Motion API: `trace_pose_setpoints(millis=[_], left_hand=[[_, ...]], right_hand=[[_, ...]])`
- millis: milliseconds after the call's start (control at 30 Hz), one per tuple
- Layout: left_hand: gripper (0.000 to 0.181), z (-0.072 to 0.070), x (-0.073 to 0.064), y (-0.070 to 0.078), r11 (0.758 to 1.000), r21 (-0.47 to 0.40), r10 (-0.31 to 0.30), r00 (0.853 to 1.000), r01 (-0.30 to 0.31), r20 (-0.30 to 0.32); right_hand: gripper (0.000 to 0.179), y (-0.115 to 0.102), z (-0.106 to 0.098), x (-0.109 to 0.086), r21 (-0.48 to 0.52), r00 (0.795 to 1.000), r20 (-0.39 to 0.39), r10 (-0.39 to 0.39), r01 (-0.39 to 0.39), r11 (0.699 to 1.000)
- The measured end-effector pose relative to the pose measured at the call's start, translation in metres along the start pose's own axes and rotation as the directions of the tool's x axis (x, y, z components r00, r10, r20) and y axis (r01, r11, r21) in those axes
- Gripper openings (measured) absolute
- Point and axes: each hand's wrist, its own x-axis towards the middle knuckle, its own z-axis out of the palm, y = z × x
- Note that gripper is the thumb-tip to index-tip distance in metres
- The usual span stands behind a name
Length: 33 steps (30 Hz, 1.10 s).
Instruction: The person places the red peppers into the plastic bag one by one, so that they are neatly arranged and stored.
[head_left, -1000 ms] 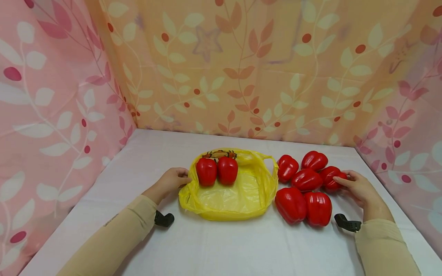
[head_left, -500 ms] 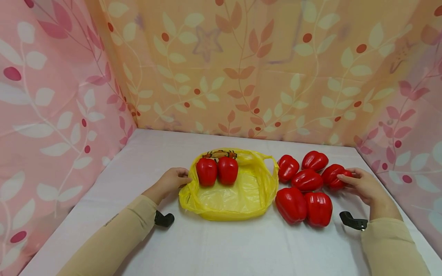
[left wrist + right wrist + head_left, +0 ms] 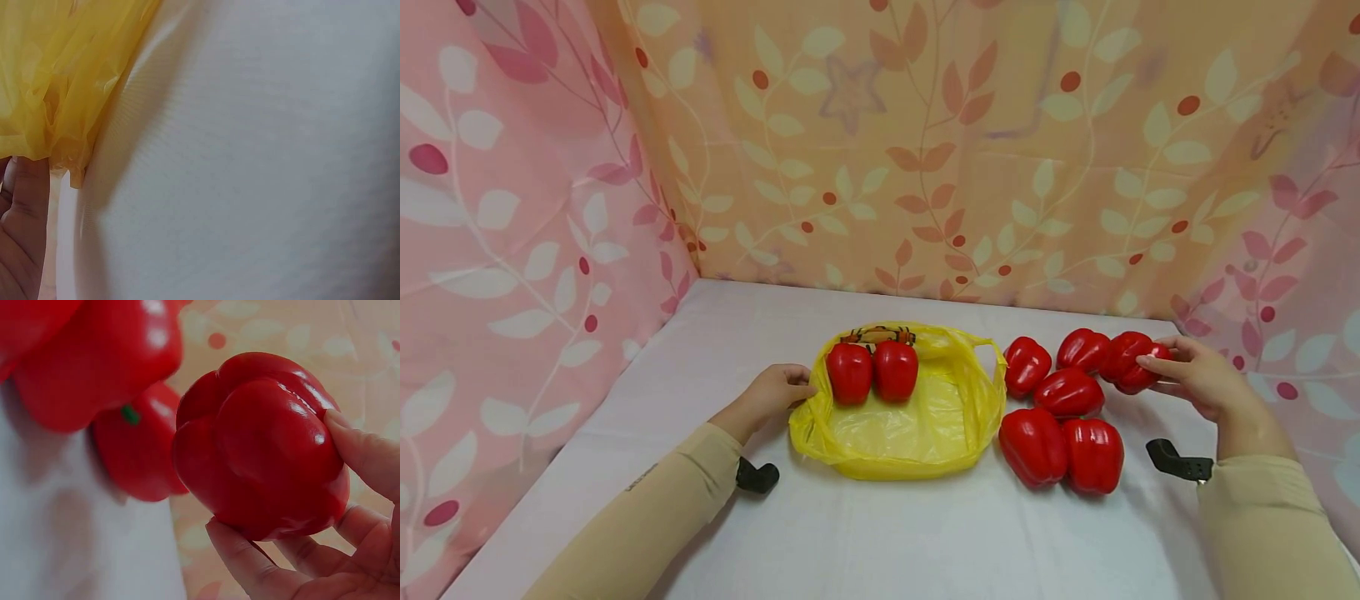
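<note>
My right hand [image 3: 1206,379] holds a red bell pepper [image 3: 1129,363] up at the far right of the group, thumb on one side and fingers underneath. The right wrist view shows this pepper [image 3: 262,450] large and glossy, lifted off the white cloth. On the left, my left hand [image 3: 775,392] holds the left edge of an open yellow plastic bag [image 3: 895,433]. In the left wrist view its fingers [image 3: 28,200] meet the bunched plastic. Inside the bag are two red bell peppers [image 3: 848,373] standing side by side, with an orange, dark-striped item [image 3: 876,336] behind them.
Several more red bell peppers [image 3: 1032,446] lie close together between the bag and my right hand. White cloth [image 3: 880,542] covers the table. Floral curtains [image 3: 850,167] rise at the back and both sides.
My right hand has lifted the bell pepper and moved it right and away from me, out of its earlier place in the group. The left hand and bag have stayed still.
</note>
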Motion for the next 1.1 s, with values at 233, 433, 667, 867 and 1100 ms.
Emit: trace_pose_setpoints(millis=[233, 433, 667, 867, 1100], left_hand=[[0.015, 0.000, 0.001, -0.001, 1.000, -0.001, 0.009, 1.000, -0.009, -0.001], [0.015, 0.000, 0.000, -0.001, 1.000, -0.003, 0.018, 1.000, -0.018, 0.003], [0.015, -0.001, -0.001, 0.000, 1.000, 0.002, 0.024, 1.000, -0.024, 0.006], [0.015, 0.000, 0.000, 0.000, 1.000, -0.003, 0.007, 1.000, -0.007, 0.000], [0.013, -0.001, 0.001, -0.001, 1.000, -0.010, -0.004, 1.000, 0.004, 0.000]], right_hand=[[0.035, -0.028, 0.007, 0.002, 0.043, 0.999, 0.027, -0.043, 0.042, 0.998], [0.046, -0.053, 0.018, 0.006, -0.011, 0.997, 0.025, -0.070, 0.070, 0.997], [0.047, -0.076, 0.033, 0.013, -0.054, 0.992, 0.026, -0.121, 0.122, 0.991], [0.044, -0.091, 0.047, 0.020, -0.016, 0.986, 0.074, -0.152, 0.153, 0.988], [0.043, -0.110, 0.068, 0.025, 0.013, 0.981, 0.105, -0.161, 0.160, 0.987]])
